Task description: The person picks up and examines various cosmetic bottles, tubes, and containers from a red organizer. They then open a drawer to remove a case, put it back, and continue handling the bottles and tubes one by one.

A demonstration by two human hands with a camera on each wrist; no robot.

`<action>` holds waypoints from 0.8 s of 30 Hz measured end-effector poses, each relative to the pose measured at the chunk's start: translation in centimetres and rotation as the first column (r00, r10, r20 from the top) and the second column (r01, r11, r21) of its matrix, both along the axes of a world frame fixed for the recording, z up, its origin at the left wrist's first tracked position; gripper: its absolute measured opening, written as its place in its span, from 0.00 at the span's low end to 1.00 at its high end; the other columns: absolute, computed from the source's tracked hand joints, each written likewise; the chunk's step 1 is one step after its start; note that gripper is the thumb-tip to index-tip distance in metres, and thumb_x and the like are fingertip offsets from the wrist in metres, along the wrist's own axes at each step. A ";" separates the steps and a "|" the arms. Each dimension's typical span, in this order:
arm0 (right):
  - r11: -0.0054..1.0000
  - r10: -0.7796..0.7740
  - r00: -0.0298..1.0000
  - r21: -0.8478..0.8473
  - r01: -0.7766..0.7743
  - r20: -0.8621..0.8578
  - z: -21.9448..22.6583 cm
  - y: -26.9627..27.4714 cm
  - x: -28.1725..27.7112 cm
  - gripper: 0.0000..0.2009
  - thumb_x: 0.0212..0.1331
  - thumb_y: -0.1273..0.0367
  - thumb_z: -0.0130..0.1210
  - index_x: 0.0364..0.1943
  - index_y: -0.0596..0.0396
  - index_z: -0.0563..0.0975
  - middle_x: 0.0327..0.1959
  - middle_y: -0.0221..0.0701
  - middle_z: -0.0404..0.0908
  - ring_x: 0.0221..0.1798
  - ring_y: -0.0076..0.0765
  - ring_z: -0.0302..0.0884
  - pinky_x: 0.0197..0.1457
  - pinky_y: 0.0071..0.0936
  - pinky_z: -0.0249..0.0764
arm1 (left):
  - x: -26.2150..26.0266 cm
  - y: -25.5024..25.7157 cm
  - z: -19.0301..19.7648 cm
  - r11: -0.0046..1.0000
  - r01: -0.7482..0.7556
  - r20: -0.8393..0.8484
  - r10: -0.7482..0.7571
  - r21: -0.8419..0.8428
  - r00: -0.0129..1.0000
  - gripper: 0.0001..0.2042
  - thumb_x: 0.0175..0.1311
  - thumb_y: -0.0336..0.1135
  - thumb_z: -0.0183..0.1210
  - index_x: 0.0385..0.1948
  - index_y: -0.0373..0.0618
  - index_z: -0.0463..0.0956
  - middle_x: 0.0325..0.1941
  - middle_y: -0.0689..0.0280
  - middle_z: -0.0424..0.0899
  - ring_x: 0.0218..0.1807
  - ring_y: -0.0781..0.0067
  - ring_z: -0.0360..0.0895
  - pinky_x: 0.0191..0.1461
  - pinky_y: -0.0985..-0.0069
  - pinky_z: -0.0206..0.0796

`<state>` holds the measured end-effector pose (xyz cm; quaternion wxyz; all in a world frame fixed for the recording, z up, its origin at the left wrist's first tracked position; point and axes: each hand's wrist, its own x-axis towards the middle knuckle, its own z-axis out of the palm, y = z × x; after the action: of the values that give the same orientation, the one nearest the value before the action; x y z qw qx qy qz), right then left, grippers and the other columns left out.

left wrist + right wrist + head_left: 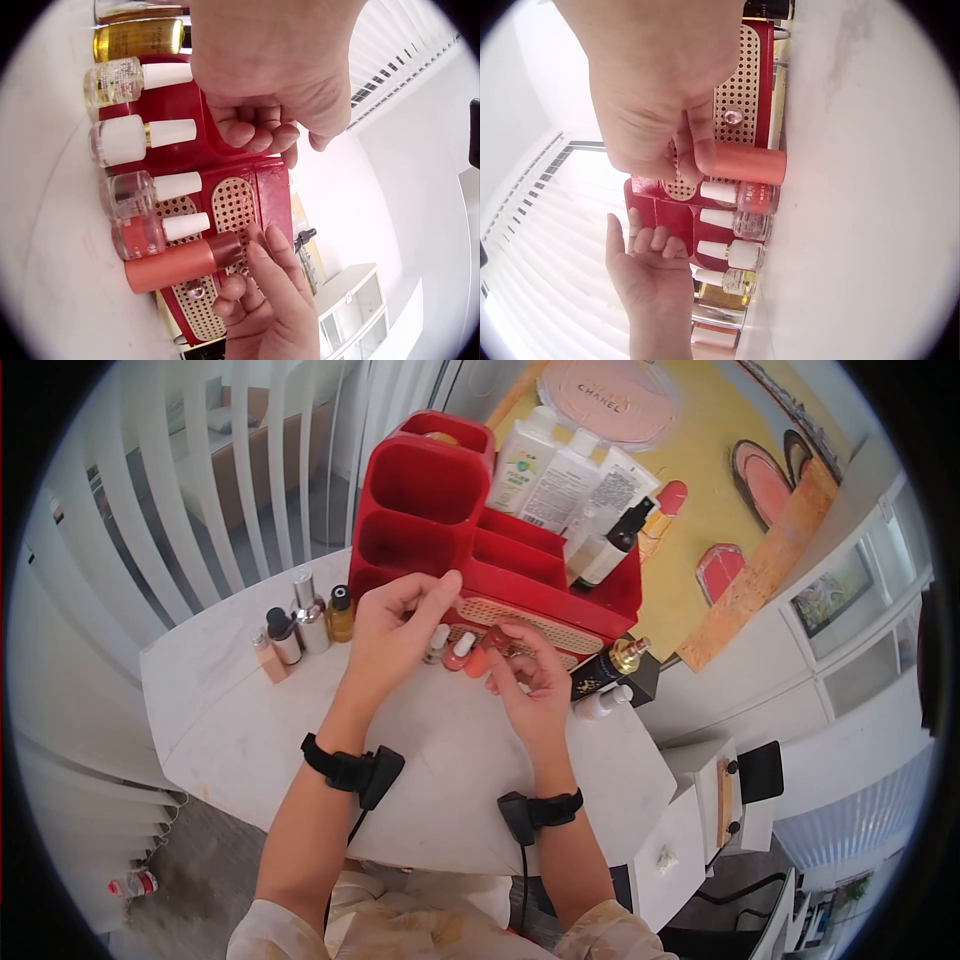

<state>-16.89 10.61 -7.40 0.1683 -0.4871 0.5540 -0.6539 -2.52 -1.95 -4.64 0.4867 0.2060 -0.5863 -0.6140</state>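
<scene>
My right hand point(537, 685) is at the row of small bottles, thumb and fingers pinching the dark red cap of a coral cylindrical tube point(169, 266). The tube stands upright on the white table, close beside a coral nail polish bottle point(141, 237) with a white cap. Further along the row come a clear nail polish bottle point(130, 195), a white one point(120, 141) and a yellowish one point(116, 82). Held in the air over the left part of the row, my left hand point(405, 625) has loosely curled fingers and holds nothing.
Behind the row stands a red organizer point(560, 605) with woven drawer fronts and several white bottles point(525, 460) in it. Left on the white table point(430, 760) are a silver bottle point(310, 622) and an amber bottle point(341, 616). A dark bottle point(598, 672) stands right.
</scene>
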 end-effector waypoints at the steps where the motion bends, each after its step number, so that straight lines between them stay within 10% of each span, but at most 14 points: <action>1: 1.000 -0.007 1.000 -0.008 0.007 -0.007 -0.1 0.0 -0.1 0.16 0.64 0.80 0.61 0.56 0.60 0.78 0.56 0.33 0.79 0.34 0.18 0.83 0.34 0.16 0.78 | 0.0 0.0 0.0 1.000 0.006 -0.005 -0.006 0.005 1.000 0.17 0.76 0.44 0.59 0.32 0.39 0.84 0.17 0.81 0.65 0.20 0.92 0.56 0.25 0.84 0.45; 9: 0.953 -0.245 0.963 -0.213 0.217 -0.113 1.2 0.6 -0.9 0.12 0.66 0.79 0.60 0.51 0.58 0.80 0.52 0.32 0.80 0.38 0.19 0.80 0.40 0.19 0.78 | 0.1 0.1 0.1 1.000 0.023 -0.018 -0.023 0.002 1.000 0.17 0.76 0.44 0.58 0.32 0.40 0.83 0.17 0.81 0.65 0.21 0.93 0.56 0.25 0.85 0.44; 16: 0.848 -0.519 0.715 -0.388 0.361 -0.469 7.6 0.0 -2.2 0.19 0.60 0.77 0.64 0.55 0.59 0.76 0.55 0.39 0.76 0.47 0.32 0.75 0.54 0.31 0.74 | -0.2 0.2 -0.3 0.999 0.038 0.009 -0.038 -0.002 0.999 0.16 0.75 0.44 0.60 0.32 0.39 0.84 0.20 0.80 0.70 0.23 0.92 0.59 0.27 0.85 0.48; 24: 0.905 -0.413 0.887 -0.198 0.376 -0.204 10.6 -3.5 -8.2 0.30 0.68 0.71 0.59 0.70 0.67 0.62 0.65 0.45 0.72 0.64 0.37 0.72 0.68 0.35 0.69 | -0.1 0.1 -0.3 0.997 0.076 -0.013 -0.076 0.010 0.997 0.16 0.73 0.42 0.62 0.33 0.36 0.84 0.22 0.78 0.76 0.26 0.92 0.63 0.29 0.85 0.55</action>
<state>-25.10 7.12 3.22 -0.0748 -0.4510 0.6062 -0.6508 -2.59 -1.84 -4.96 0.4657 0.1823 -0.5871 -0.6365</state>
